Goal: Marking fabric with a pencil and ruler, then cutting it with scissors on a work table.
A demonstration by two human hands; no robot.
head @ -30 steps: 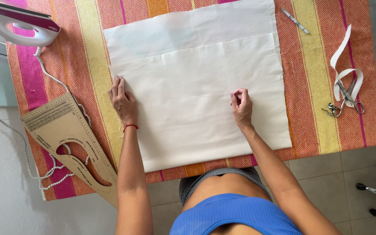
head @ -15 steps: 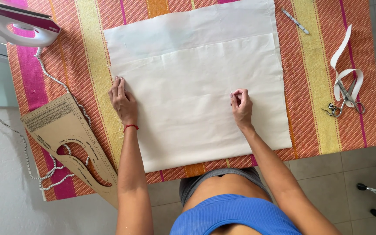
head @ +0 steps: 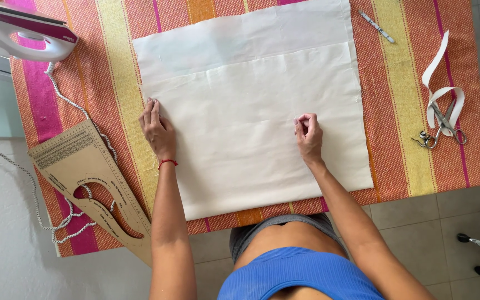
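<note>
- Almost nothing has been moved since the earlier frames: both hands are kept at the same places on the cloth (head: 251, 122).
- The left hand (head: 158, 130) is laid flat and open on the left edge of the cloth, fingers together; nothing is gripped.
- The right hand (head: 308, 136) is curled near the middle-right of the cloth, fingertips pinched together; whether a pin or a fold is held cannot be told.
- The cloth is spread in the middle of the striped cover (head: 106, 72), with a second layer showing at the far side.
- If the pinch is pulled while only the left edge is pressed, the layers could be shifted or creased.
- The iron (head: 23, 30) stands far left; its cord (head: 68, 100) could be caught by the left arm.
</note>
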